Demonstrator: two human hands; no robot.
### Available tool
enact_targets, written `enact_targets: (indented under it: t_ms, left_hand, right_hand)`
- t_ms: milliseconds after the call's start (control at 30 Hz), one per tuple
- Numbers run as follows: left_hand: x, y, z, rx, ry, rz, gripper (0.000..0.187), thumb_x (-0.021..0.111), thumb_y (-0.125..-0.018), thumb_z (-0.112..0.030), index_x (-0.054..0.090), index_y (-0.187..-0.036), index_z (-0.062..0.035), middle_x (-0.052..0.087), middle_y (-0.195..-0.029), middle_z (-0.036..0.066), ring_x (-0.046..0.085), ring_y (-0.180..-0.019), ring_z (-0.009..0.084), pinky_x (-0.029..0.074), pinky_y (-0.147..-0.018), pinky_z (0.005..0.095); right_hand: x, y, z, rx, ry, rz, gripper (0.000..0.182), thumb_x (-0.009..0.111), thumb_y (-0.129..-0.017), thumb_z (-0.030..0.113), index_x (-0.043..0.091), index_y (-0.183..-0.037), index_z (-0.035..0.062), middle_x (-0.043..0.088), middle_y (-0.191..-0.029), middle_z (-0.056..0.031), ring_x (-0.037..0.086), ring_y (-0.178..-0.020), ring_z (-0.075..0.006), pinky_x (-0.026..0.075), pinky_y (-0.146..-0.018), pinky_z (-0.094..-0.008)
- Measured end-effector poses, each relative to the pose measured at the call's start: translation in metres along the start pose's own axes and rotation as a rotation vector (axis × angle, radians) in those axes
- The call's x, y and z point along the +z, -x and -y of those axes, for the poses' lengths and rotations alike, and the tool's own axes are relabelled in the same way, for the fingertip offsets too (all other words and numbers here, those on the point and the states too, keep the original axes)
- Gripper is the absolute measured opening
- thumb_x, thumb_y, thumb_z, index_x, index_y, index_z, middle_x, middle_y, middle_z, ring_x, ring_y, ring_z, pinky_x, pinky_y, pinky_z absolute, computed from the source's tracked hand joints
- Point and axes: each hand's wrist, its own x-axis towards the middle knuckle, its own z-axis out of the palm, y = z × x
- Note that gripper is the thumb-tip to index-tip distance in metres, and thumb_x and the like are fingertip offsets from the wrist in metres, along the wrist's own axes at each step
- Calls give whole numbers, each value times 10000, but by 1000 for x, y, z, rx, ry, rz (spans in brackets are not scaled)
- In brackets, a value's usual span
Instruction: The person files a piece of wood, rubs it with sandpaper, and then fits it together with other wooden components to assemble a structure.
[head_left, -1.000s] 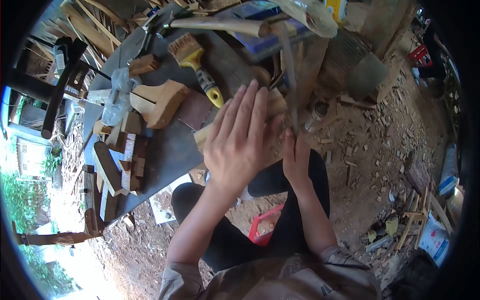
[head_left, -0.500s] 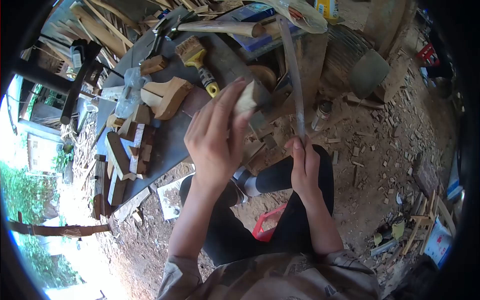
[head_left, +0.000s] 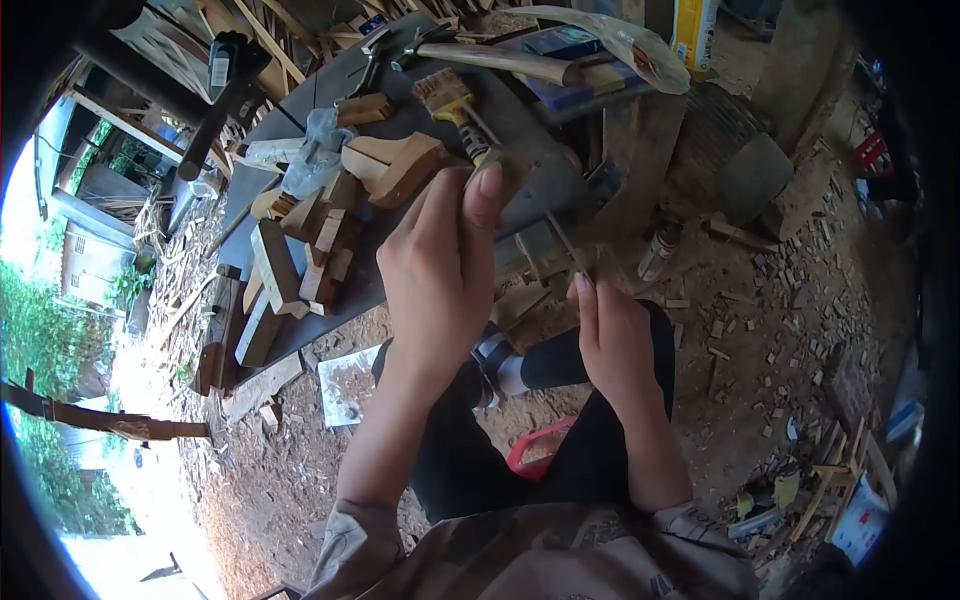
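Note:
My left hand (head_left: 437,265) is closed round a pale wooden block (head_left: 512,178), mostly hidden behind the fingers and blurred. My right hand (head_left: 612,325) pinches the near end of a long, thin metal blade (head_left: 566,243), now seen almost edge-on. The blade slants up and left from the fingertips toward the block and overlaps it in this view. Just beyond the left hand, a paintbrush (head_left: 455,108) with a yellow and black handle lies on the dark tabletop (head_left: 345,285). A shaped wooden piece (head_left: 398,168) sits beside the left hand.
Several wood offcuts (head_left: 275,268) and a clear plastic bag (head_left: 316,155) crowd the table's left side. A long wooden handle (head_left: 500,62) lies across the back. A spray can (head_left: 660,250) stands on the chip-strewn ground to the right.
The blade has swung from upright to a leftward slant and turned edge-on, toward the block. The left hand has turned the block, so fingers now cover most of it. The view has shifted slightly.

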Motion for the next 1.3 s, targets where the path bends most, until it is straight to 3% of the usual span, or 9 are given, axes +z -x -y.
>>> enact_targets:
  t_ms: [100, 300, 333, 400, 500, 533, 700, 900, 1300]
  left_hand:
    - [-7, 8, 13, 18, 16, -19, 438, 528, -1209, -324, 712, -1017, 25, 716, -767, 50, 601, -586, 90, 451, -558, 285]
    - [-27, 11, 18, -291, 569, 1, 560, 512, -1193, -487, 724, -1030, 5, 640, -706, 25, 561, -540, 69, 404, -507, 240]
    - [-31, 5, 19, -317, 622, -7, 650, 462, -1172, -604, 706, -976, -34, 559, -643, 0, 512, -486, 81, 377, -462, 243]
    - [-37, -2, 34, -381, 985, -31, 644, 572, -1121, -631, 682, -851, -56, 544, -610, -19, 497, -488, 61, 359, -476, 243]
    - [-39, -5, 45, -397, 1089, 63, 720, 410, -1149, -683, 615, -824, -75, 436, -556, -14, 459, -429, 118, 349, -414, 263]
    - [-38, -1, 46, -452, 1104, 52, 725, 486, -1119, -693, 627, -806, -54, 444, -555, -11, 460, -428, 116, 345, -416, 257]
    - [-42, 10, 68, -464, 1253, 177, 657, 680, -1038, -616, 657, -757, -23, 509, -565, 3, 491, -437, 106, 333, -439, 264]
    - [-43, 11, 78, -473, 1609, 142, 520, 824, -1016, -468, 665, -748, -51, 537, -562, -43, 437, -446, 27, 287, -449, 227]
    - [-44, 12, 87, -431, 1530, 68, 556, 719, -1033, -517, 647, -776, -30, 560, -618, 11, 434, -459, 57, 343, -429, 242]
  right_hand:
    - [-2, 4, 3, -5, -14, -18, 209, 529, -1181, 175, 673, -1127, 33, 744, -877, -140, 775, -770, -370, 565, -631, -436]
    - [-15, -18, 26, -28, 87, -166, 207, 645, -1134, 220, 688, -1215, 35, 766, -943, -157, 770, -756, -345, 567, -643, -419]
    - [-18, -24, 32, -27, 130, -157, 208, 651, -1130, 219, 688, -1221, 35, 765, -961, -161, 769, -763, -343, 566, -644, -420]
    - [-23, -37, 45, -32, 220, -140, 212, 663, -1123, 215, 688, -1233, 35, 763, -996, -170, 768, -777, -340, 563, -647, -422]
    - [-25, -53, 58, -85, 328, -146, 229, 679, -1110, 207, 687, -1256, 31, 745, -1087, -170, 766, -884, -345, 573, -693, -427]
    - [-24, -58, 60, -130, 392, -161, 230, 680, -1108, 204, 688, -1257, 28, 742, -1099, -169, 765, -906, -346, 576, -708, -429]
    - [-5, -95, 71, -183, 473, -106, 278, 692, -1092, 221, 690, -1292, 30, 715, -1138, -201, 726, -1063, -434, 566, -882, -502]
    - [39, -154, 89, -455, 683, -123, 368, 724, -1060, 301, 683, -1361, 94, 678, -1259, -153, 645, -1227, -394, 493, -1052, -512]
    - [74, -131, 92, -326, 702, 41, 569, 843, -911, 353, 666, -1390, 102, 576, -1416, -122, 508, -1390, -359, 389, -1118, -532]
